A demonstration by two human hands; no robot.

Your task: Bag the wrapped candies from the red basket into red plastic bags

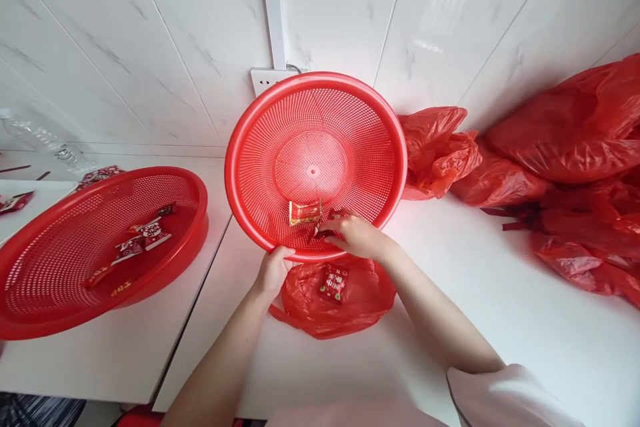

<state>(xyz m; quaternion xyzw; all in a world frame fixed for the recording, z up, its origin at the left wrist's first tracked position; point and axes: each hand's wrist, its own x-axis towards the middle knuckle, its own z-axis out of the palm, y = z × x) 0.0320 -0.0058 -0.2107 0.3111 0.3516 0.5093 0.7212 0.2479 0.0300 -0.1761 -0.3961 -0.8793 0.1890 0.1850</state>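
Note:
A red perforated plastic basket is tilted toward me above the white table. My left hand grips its near rim, thumb over the edge. Inside the basket, my right hand has its fingers curled down at small wrapped packets near the low side; whether it holds one is hard to make out. A red and gold wrapped packet lies just left of those fingers. Beneath the rim sits an open red plastic bag with a dark red printed packet in it.
At the left stands another red basket with several small packets. Several filled red plastic bags lie along the right side. A clear plastic bottle lies at the far left. Behind are a tiled wall and a socket.

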